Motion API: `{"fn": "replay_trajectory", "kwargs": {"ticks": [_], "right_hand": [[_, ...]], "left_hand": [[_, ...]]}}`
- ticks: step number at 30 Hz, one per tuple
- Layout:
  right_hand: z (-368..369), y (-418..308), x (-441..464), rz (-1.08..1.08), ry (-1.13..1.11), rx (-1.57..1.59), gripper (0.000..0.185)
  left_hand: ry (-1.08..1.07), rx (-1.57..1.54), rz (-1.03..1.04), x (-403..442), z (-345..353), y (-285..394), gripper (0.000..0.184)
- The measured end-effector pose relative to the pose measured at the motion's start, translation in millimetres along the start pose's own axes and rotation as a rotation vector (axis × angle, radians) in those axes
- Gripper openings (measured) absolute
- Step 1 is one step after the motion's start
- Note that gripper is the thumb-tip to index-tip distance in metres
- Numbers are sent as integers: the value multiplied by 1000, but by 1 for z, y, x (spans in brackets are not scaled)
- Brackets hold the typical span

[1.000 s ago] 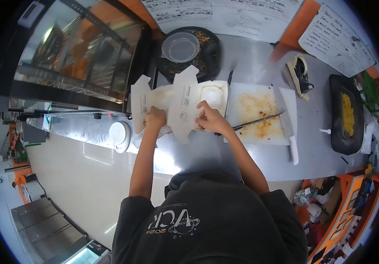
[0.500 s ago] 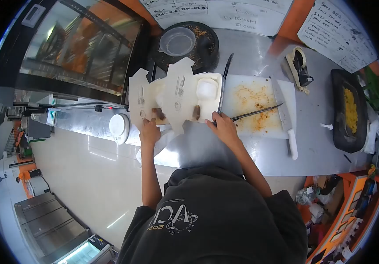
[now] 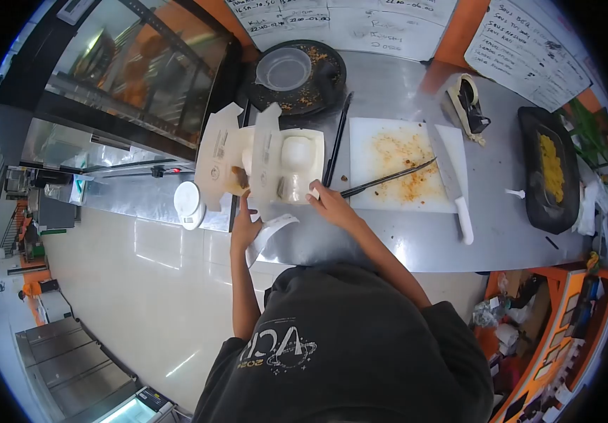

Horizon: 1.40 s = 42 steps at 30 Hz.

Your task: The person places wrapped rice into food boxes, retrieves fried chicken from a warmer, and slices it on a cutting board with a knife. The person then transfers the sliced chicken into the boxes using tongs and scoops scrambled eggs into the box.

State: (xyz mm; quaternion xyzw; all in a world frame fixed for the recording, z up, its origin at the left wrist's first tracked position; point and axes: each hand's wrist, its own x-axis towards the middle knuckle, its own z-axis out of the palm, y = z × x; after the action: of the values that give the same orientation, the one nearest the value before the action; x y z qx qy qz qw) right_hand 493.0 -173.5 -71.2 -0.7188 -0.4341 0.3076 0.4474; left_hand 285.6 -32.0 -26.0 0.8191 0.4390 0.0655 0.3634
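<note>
Two open paper food boxes stand side by side at the counter's front. A white rounded mound, like rice [image 3: 297, 151], fills the back of the right box [image 3: 318, 148], with a shiny, pale item [image 3: 293, 188] at its front. In the left box [image 3: 219, 158] lies a brown piece of food [image 3: 239, 176], partly hidden by the right box's raised lid [image 3: 265, 155]. My left hand [image 3: 246, 229] has its index finger stretched up to the left box's front edge. Closed around the joined end of spread black tongs [image 3: 388, 178], my right hand [image 3: 336, 206] touches the right box's front corner.
Right of the boxes, a stained white cutting board [image 3: 374, 137] carries a knife [image 3: 448, 180]. Behind stands a dark pan [image 3: 332, 84] with a plastic bowl [image 3: 283, 69]. Also around are a white scale [image 3: 190, 204], tape dispenser [image 3: 467, 106], black tray of yellow food [image 3: 551, 166] and glass cabinet [image 3: 135, 63].
Both boxes have shifted left, and the right box's lid stands more upright. My left hand has drawn back from the brown piece; my right hand and the tongs have moved left.
</note>
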Motion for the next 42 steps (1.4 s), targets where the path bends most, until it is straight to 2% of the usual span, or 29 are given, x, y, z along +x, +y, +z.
{"fn": "replay_trajectory", "kwargs": {"ticks": [2,5,8,11,13,16,18,19,21,22,23,24,25,27,28,30,32,33,35,38,39,42], "right_hand": [[-15,-19,-5,374,34,-31,35],[-32,-21,-6,320,-21,-335,48],[-35,-16,-15,275,75,-560,52],[-29,9,-33,293,19,-727,53],[-31,6,-45,331,28,-676,54],[-28,0,-56,244,123,-625,65],[-30,-7,-58,374,180,-618,75],[-34,-14,-61,440,204,-614,80],[-50,-28,-69,620,227,-610,98],[-53,-11,-76,651,298,-659,104],[-55,4,-81,677,375,-706,110],[-64,-4,-83,774,376,-703,114],[-70,0,-86,815,408,-749,116],[-78,10,-90,845,525,-740,104],[-80,15,-89,889,558,-763,97],[-78,26,-88,895,621,-819,92],[-68,40,-86,869,677,-966,96],[-61,37,-86,847,708,-969,99],[-45,4,-90,863,696,-884,105],[-34,2,-102,907,913,-771,106],[-28,9,-103,943,1024,-739,106],[-19,-10,-119,951,1160,-323,107]], "left_hand": [[2,-95,31,6,7,-5,80],[4,-103,72,11,25,-28,80],[48,-135,7,1,21,-7,73],[105,-122,34,-17,12,12,62],[118,-128,45,-27,13,4,57],[118,-124,-18,-46,11,3,54],[135,-115,-19,-59,9,0,54],[194,-134,-34,-66,6,7,44],[174,-145,-81,-80,-1,5,36],[167,-152,-103,-87,-5,1,33],[198,-190,-20,-96,0,-15,28],[94,-116,-178,-109,-14,4,30],[104,-34,-132,-123,-11,-2,31],[10,222,-89,-154,-14,-6,37],[65,271,43,-170,-7,-25,39],[47,270,135,-198,-38,-33,42],[2,131,-17,-219,-74,-71,41],[53,-2,5,-227,-96,-93,40],[141,-267,50,-247,-138,-141,39],[63,-456,138,-263,-205,-203,31],[109,-393,84,-265,-226,-215,23],[421,-364,57,-245,-290,-247,23]]}}
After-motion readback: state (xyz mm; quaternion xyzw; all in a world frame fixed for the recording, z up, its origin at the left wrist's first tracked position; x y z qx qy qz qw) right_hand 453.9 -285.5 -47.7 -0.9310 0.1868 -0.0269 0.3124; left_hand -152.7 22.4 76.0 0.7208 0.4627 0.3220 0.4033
